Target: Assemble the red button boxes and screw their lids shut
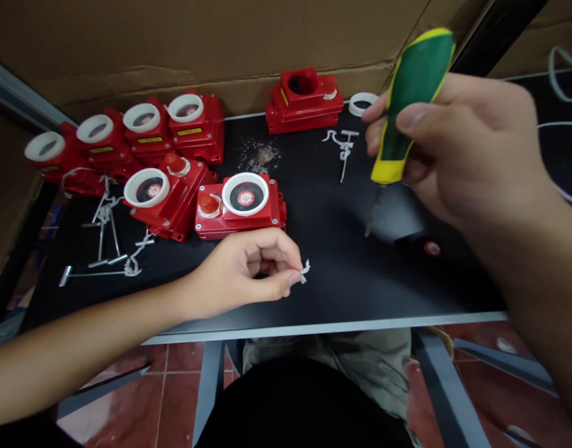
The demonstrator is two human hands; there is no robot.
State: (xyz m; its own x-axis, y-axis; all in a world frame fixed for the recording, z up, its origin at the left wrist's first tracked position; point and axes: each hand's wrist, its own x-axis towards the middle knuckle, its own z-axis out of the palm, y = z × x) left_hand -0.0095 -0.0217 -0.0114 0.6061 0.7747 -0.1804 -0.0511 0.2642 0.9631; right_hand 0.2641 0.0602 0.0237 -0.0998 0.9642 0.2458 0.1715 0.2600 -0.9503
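My right hand (472, 140) grips a screwdriver (416, 93) by its green and yellow handle, the blurred shaft pointing down at the table. Between the thumb and fingertips of my left hand (255, 270) is a small whitish scrap (305, 269), too small to name surely. Just behind that hand lies a red box (241, 208) with a white ring, a dark round window and an orange-red knob. A second such red box (167, 199) stands tilted to its left. Under my right hand a black piece with a red and white round label (432, 249) lies on the table.
Several red boxes (196, 127) stand at the back left. Another red box (304, 102) with an open round hole sits at the back, beside a loose white ring (361, 104). Small metal hammers (102, 239) on white cords lie left. Crumbs (262, 155) dot the black table (323, 230).
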